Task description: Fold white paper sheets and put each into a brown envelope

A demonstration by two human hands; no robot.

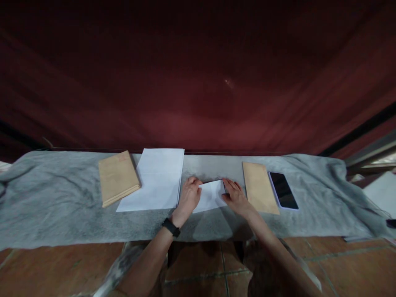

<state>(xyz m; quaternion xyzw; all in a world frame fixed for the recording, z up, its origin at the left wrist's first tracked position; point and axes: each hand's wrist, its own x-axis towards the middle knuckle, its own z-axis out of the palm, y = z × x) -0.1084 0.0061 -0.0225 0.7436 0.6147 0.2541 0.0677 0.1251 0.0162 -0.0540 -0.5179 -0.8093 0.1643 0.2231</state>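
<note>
A folded sheet of white paper (210,196) lies in front of me on the grey cloth, tilted slightly up to the right. At its left end, my left hand (189,196) has its fingers curled over the upper corner, closed on the paper. My right hand (236,198) grips the right end, with fingertips at the top corner and thumb lower on the edge. Just left of my left hand is a stack of larger white sheets (157,177). A brown envelope (260,187) lies close to the right of my right hand.
A pile of brown envelopes (119,177) sits at the left, touching the white sheets. A phone with a pale purple case (283,190) lies beside the single envelope. The grey cloth (62,206) covers a narrow surface, with a dark red wall-like backdrop (198,103) behind it.
</note>
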